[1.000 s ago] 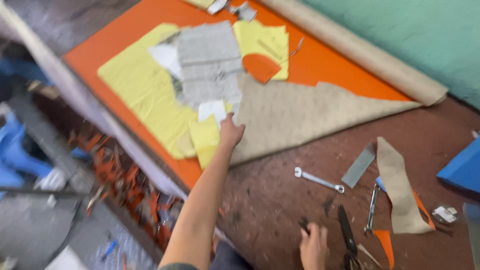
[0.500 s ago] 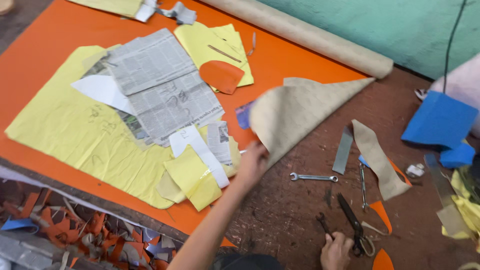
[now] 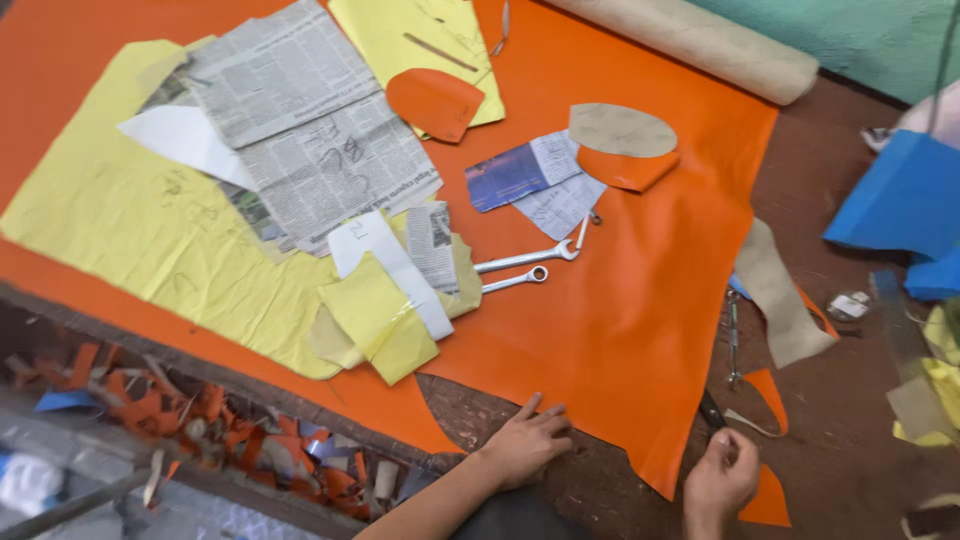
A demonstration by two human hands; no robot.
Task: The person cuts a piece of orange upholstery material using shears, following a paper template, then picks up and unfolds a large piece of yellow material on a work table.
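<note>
The left hand (image 3: pixel 528 440) lies flat, fingers spread and holding nothing, on the dark brown worktable (image 3: pixel 850 400) at the near cut edge of the large orange leather-like sheet (image 3: pixel 620 320). That sheet covers most of the table and looks thin, limp and light, best taken by its near edge. The right hand (image 3: pixel 722 478) is curled around the handle of dark scissors (image 3: pixel 712 412) near the table's near edge. Two silver spanners (image 3: pixel 520 268) rest mid-sheet. No containers show
</note>
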